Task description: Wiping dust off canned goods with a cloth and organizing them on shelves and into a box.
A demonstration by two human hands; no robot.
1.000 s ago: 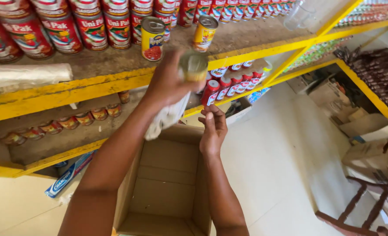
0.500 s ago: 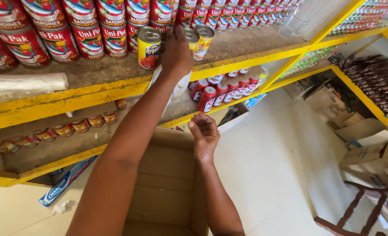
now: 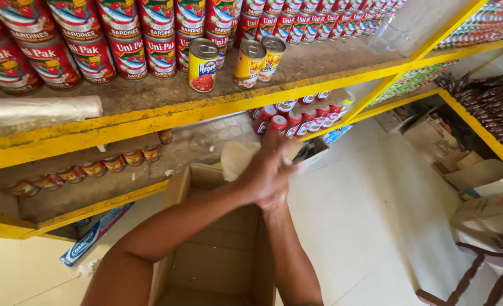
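Observation:
My left hand (image 3: 261, 171) reaches in from the lower left and grips a crumpled white cloth (image 3: 235, 158) above an open cardboard box (image 3: 179, 187). My right hand (image 3: 275, 204) comes up from below and presses against the left one, which mostly covers it. Both hands hang below the upper yellow shelf (image 3: 206, 107). On that shelf stand three yellow-labelled cans: one at the left (image 3: 203, 65) and two close together (image 3: 249, 63) (image 3: 273, 56) at the right.
Stacked red-labelled cans (image 3: 127, 39) fill the back of the upper shelf, and a clear plastic roll (image 3: 36, 107) lies at its left. Small red cans (image 3: 296, 116) and low tins (image 3: 115, 163) sit on the lower shelf. Cartons (image 3: 478, 170) and a wooden chair (image 3: 478, 277) stand at the right.
My left hand set the can it held on the upper shelf beside the other yellow one, then came down with the cloth. It now meets my right hand over the box.

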